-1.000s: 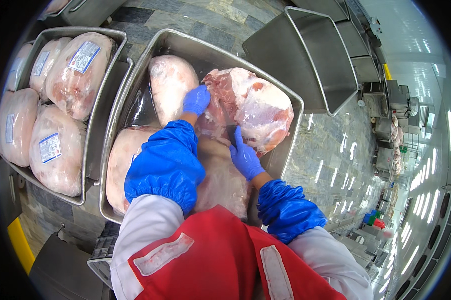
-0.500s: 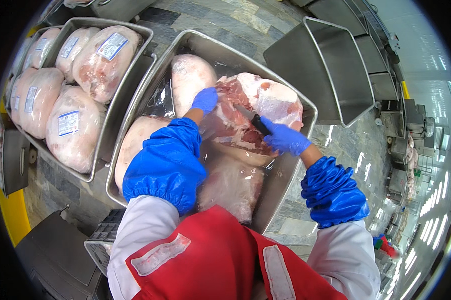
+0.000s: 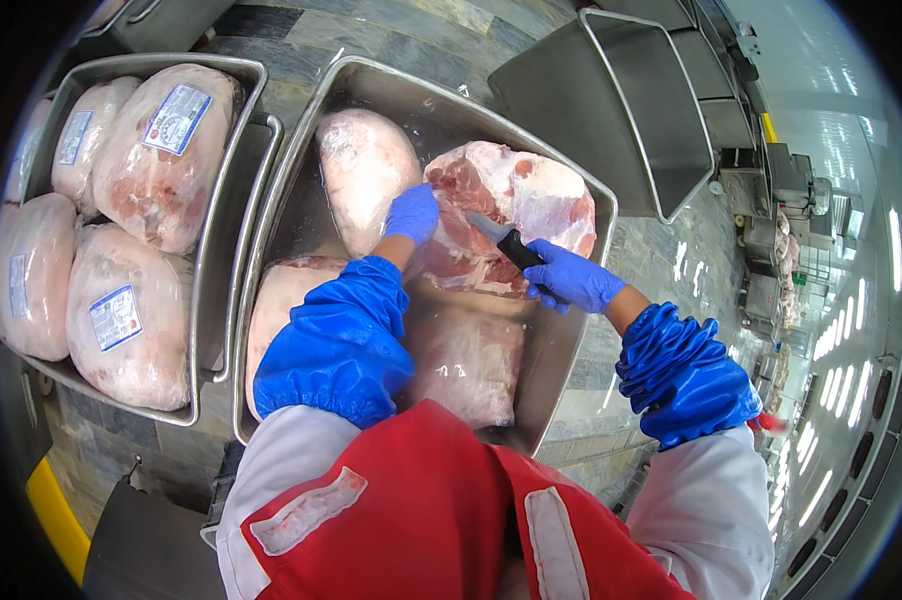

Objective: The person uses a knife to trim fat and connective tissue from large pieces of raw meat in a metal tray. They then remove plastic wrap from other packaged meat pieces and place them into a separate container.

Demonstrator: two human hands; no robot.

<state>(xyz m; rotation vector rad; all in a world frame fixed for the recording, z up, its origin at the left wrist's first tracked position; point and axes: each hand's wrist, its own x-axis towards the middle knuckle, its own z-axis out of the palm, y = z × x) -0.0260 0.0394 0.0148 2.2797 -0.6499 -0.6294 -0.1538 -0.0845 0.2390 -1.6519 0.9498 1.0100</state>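
Observation:
A large cut of raw meat [image 3: 476, 225], red on its open face with pale fat along the far right side, lies in a deep steel tub [image 3: 611, 215]. My left hand [image 3: 412, 214], in a purple glove, grips its left edge with the fingers curled in. In my right hand [image 3: 579, 276], also gloved, is a knife [image 3: 519, 250] held by its black handle. The blade points left and away, its tip against the red meat. Under and around this cut lie other pieces: a pale rounded one [image 3: 369, 170] behind my left hand and a flat one [image 3: 466, 365] nearer me.
At the left, a second steel tub [image 3: 203, 300] holds several plastic-wrapped, labelled meat pieces [image 3: 131, 300]. An upright steel bin [image 3: 611, 110] stands on the tiled floor [image 3: 371, 35] at the far right. A dark grey container [image 3: 146, 545] is at the lower left.
The view has shifted, with the left tub appearing larger and closer. More of the knife blade shows above the meat now. Both hands keep their holds.

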